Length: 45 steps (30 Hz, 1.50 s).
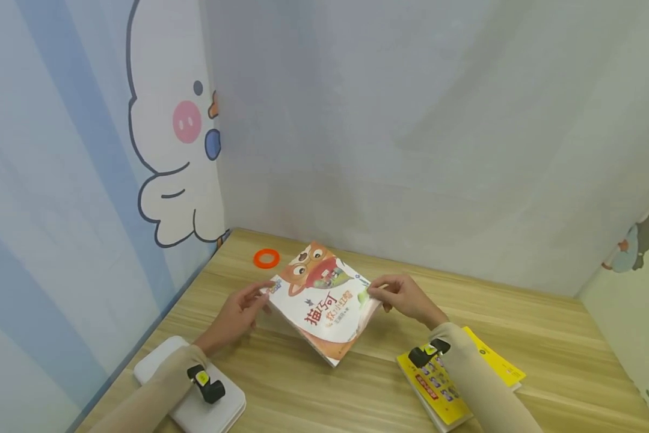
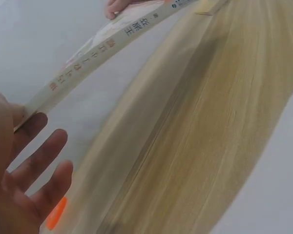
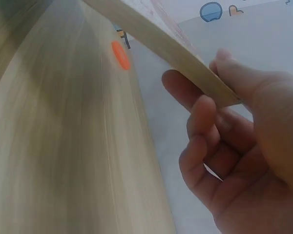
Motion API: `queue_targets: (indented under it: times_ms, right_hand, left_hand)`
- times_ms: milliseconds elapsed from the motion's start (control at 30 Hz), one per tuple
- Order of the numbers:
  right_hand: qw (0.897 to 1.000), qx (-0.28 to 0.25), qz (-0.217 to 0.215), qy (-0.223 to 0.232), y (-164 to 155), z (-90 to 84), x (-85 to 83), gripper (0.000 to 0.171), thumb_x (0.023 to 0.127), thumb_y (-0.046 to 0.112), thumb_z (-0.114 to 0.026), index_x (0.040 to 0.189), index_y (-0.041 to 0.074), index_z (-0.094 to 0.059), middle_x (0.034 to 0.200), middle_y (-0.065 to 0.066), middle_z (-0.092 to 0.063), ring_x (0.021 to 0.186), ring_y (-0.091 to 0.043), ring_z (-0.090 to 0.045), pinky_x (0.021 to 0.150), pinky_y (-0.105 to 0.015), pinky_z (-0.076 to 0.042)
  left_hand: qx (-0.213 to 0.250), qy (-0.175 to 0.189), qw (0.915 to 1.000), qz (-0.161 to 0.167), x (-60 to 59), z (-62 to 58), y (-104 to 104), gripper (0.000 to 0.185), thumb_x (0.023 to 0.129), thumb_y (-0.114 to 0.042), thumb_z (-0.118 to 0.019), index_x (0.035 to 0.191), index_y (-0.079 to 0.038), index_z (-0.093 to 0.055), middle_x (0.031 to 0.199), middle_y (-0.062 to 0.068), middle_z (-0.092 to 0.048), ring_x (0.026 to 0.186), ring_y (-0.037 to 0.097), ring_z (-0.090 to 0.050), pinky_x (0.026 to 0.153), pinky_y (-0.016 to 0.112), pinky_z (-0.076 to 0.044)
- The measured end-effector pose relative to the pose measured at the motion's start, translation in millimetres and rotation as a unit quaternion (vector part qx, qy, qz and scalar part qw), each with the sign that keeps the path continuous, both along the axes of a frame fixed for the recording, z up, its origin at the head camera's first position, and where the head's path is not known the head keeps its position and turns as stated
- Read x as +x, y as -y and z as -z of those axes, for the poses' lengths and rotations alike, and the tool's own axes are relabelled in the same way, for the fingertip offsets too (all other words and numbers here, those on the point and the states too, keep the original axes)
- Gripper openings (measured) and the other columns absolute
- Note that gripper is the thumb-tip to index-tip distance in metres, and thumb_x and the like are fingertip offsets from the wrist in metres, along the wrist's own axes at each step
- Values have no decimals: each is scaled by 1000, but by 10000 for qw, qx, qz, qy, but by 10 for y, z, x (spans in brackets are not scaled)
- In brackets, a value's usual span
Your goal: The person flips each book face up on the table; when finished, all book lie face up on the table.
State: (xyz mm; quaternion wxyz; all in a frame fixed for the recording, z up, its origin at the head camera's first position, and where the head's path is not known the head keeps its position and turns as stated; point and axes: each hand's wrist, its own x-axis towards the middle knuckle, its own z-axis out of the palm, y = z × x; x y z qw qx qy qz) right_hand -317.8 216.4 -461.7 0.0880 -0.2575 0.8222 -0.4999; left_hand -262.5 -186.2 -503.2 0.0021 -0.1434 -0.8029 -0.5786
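On top of a light wooden table (image 1: pixel 546 367) with long grain lines, pushed into a corner. Behind it, pale grey-blue cloth walls, with a big white cartoon bird (image 1: pixel 169 150) drawn left of the corner and a small cartoon animal (image 1: pixel 635 240) at the far right.

One picture book with a white cover and an orange fox face (image 1: pixel 324 294), lifted a little above the table middle, tilted, red letters on the front. Held at both ends: left hand (image 1: pixel 234 319) with thumb on the cover and straight fingers under the left edge, right hand (image 1: pixel 405 297) pinching the right edge between thumb and curled fingers (image 3: pixel 205 122).

One small orange plastic ring (image 1: pixel 266 258), flat on the table, just behind the book on the left. One pile of yellow paper books (image 1: pixel 454 385), near the book on the right, under the right sleeve. One white flat box with round corners (image 1: pixel 191 385), near the book on the left, under the left sleeve. Two black wrist cameras, one on each sleeve.
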Motion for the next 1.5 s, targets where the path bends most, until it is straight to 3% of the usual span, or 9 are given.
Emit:
queue_targets:
  times_ms: [133,433,533,667,800,1033,1200,1367,1500]
  right_hand:
    - [9998,84,-159,85,8,29,40,17,100,15,-68,109,3,-76,81,2,-72,58,-7,-55,58,-24,-50]
    - [9988,-98,-467,125,48,57,150,18,100,12,-66,114,1,-72,87,-12,-77,72,-5,-66,71,-28,-56]
    - [9979,-126,-608,189,73,79,180,20,100,11,-66,117,0,-70,81,-17,-73,67,-3,-59,68,-25,-54]
    - [9957,-258,-813,376,88,66,228,28,101,11,-65,125,-3,-62,87,-16,-74,73,-6,-63,72,-27,-58]
    - [9932,-322,-998,498,81,39,263,35,102,10,-63,134,-3,-56,96,-12,-76,83,-9,-69,80,-32,-61]
    - [9914,-50,-1228,443,98,31,327,39,102,12,-63,140,4,-57,85,2,-68,73,-10,-57,72,-26,-55]
    - [9913,-19,-1263,369,143,-6,399,39,102,14,-63,140,5,-60,80,1,-64,69,-4,-51,69,-25,-54]
    - [9921,-16,-1216,306,133,-24,500,39,102,13,-64,140,4,-59,73,0,-58,65,0,-47,65,-23,-53]
    - [9909,-27,-1277,434,123,11,600,42,102,12,-64,142,3,-57,84,-8,-68,70,-3,-55,67,-25,-56]
  left_hand:
    - [37,-76,9997,-234,-12,12,-12,35,108,-19,-55,142,-17,-59,107,16,-70,72,40,-63,50,29,-53]
    - [143,-139,9975,-680,-18,-11,-15,38,107,-29,-57,142,-18,-63,104,17,-75,57,18,-57,49,27,-51]
    - [212,-88,9970,-738,-19,-10,-10,39,106,-28,-58,143,-18,-62,110,17,-75,67,24,-63,51,27,-52]
    - [343,34,9978,-570,-28,0,-3,48,103,-27,-64,149,-19,-56,122,18,-69,87,34,-69,55,27,-54]
    - [457,121,9983,-346,-53,1,-5,58,100,-29,-69,154,-19,-49,133,19,-62,88,31,-68,57,27,-54]
    - [605,5,9976,-345,-66,-25,-16,58,101,-22,-67,156,-16,-46,139,21,-59,90,24,-71,58,28,-55]
    - [504,-126,9983,-267,-49,-41,-18,63,101,-22,-68,158,-20,-42,146,20,-59,110,15,-68,74,32,-61]
    - [325,-428,9982,263,-35,-74,-51,73,99,-17,-69,163,-20,-31,160,15,-46,128,34,-59,84,26,-60]
    - [342,-561,9960,611,-28,-73,-52,76,100,-10,-66,164,-12,-25,167,17,-32,131,44,-54,86,23,-59]
